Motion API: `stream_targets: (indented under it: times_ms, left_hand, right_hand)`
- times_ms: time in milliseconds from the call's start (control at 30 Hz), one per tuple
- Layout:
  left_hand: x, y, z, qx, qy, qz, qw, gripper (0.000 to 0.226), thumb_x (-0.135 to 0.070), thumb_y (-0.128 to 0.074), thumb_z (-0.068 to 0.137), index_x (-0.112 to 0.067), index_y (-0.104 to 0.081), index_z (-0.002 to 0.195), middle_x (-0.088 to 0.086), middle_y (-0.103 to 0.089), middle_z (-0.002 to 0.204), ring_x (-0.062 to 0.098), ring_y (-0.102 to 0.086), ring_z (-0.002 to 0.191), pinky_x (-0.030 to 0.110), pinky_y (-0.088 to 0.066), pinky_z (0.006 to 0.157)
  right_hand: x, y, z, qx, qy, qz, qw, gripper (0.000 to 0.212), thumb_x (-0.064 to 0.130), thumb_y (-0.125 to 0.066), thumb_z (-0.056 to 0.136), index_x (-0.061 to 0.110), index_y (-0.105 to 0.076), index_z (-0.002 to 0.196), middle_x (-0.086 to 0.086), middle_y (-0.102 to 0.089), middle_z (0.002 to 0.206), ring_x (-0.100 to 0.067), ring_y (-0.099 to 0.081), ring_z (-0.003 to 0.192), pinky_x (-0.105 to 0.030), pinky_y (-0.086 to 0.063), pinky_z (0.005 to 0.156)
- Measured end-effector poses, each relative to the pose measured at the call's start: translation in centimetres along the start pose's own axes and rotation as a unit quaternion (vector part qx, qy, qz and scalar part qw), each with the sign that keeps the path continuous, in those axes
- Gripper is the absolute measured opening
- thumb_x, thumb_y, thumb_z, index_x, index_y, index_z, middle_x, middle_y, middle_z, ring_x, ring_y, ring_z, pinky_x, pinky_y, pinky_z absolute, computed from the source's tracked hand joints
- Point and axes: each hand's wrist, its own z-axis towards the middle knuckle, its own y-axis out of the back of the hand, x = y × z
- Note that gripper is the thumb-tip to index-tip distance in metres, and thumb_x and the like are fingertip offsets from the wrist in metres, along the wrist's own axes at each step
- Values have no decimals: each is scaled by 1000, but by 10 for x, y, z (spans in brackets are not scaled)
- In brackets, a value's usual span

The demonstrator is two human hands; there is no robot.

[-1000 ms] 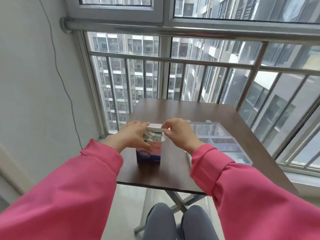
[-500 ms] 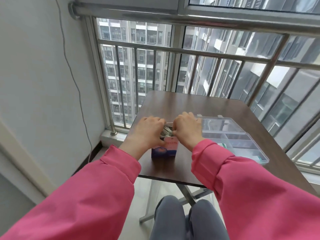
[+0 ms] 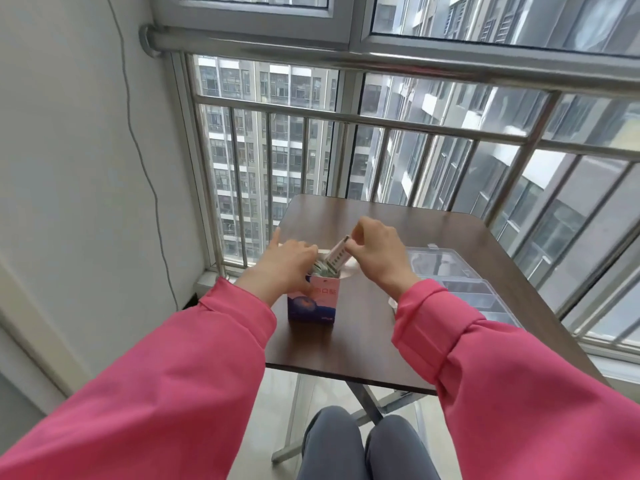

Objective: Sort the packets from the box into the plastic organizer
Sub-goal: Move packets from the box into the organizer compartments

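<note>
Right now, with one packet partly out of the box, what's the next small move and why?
Probably lift the packet clear and carry it right toward the plastic organizer. The right hand pinches its top, and its lower end is still inside the box, which the left hand steadies at the rim.

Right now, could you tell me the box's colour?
Pink above, dark blue below, on the box; head view.
</note>
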Motion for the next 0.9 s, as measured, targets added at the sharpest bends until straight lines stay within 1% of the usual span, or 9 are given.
stream_targets:
  times_ms: [100, 167, 267, 367, 433, 533, 667, 800, 900]
  left_hand:
    - [0, 1, 2, 17, 0, -75, 997, 98, -47, -75, 71, -12, -23, 147, 7, -37, 147, 23, -29, 138, 55, -4, 116]
    - [-7, 7, -2, -24, -21, -173, 984, 109, -49, -74, 71, -11, -9, 150, 9, -26, 153, 22, -20, 142, 49, -9, 117]
    - [-24, 23, -7, -119, -43, -360, 924, 87, -43, -65, 83, -13, -17, 150, 6, -33, 150, 19, -31, 138, 34, -24, 112]
    - [-41, 30, -9, -59, -76, -509, 856, 62, -54, -45, 90, -15, -41, 139, 4, -52, 134, 15, -50, 120, 31, -38, 102]
    - [-52, 30, -12, -22, -96, -548, 830, 44, -41, -35, 97, -10, -57, 119, 8, -63, 109, 16, -59, 96, 28, -44, 87]
    - [-68, 33, -15, 6, -82, -588, 804, 32, -19, -32, 103, -4, -61, 106, 7, -67, 84, 15, -60, 74, 20, -48, 68]
    - [-88, 24, -12, 4, -75, -639, 766, 25, -15, -39, 101, -5, -62, 102, 5, -68, 79, 15, -63, 74, 18, -53, 68]
    - [-108, 12, -5, -38, -71, -646, 759, 22, -8, -44, 98, 3, -63, 99, 6, -67, 77, 4, -66, 62, 16, -54, 64]
    - [-116, 5, 0, -86, -53, -644, 759, 20, -7, -51, 95, 8, -64, 96, 7, -67, 75, 6, -67, 61, 19, -54, 62]
  right_hand:
    - [0, 14, 2, -40, 4, 42, 998, 8, 16, -55, 89, 13, -53, 82, -8, -63, 85, -28, -61, 85, -43, -51, 73]
    - [-2, 23, 2, -54, 7, 85, 995, 9, 14, -58, 88, 13, -54, 80, -7, -63, 82, -27, -63, 82, -43, -54, 73]
    - [-7, 40, -6, -49, 12, 184, 982, 12, 9, -64, 84, 12, -55, 76, -11, -68, 80, -23, -67, 75, -35, -56, 64]
    - [-18, 52, -19, 5, 7, 316, 949, 18, 4, -65, 84, 12, -53, 73, -11, -67, 72, -17, -66, 63, -21, -51, 54]
    - [-29, 57, -27, 20, 2, 362, 932, 16, 1, -63, 85, 9, -54, 75, -10, -66, 70, -12, -66, 58, -19, -52, 55]
    - [-45, 62, -36, 19, -17, 405, 914, 11, -1, -64, 84, 5, -57, 78, -13, -65, 73, -9, -67, 59, -19, -54, 58]
    - [-63, 67, -43, 25, -53, 409, 911, 17, 0, -73, 76, 8, -62, 86, -9, -65, 74, -7, -64, 60, -18, -52, 56]
    - [-80, 69, -44, 19, -71, 373, 925, 30, -1, -79, 66, 6, -64, 92, -9, -69, 78, -14, -66, 68, -23, -55, 65]
    - [-89, 69, -45, 7, -94, 392, 915, 34, -2, -81, 63, 4, -64, 91, -13, -70, 81, -20, -68, 72, -30, -57, 72]
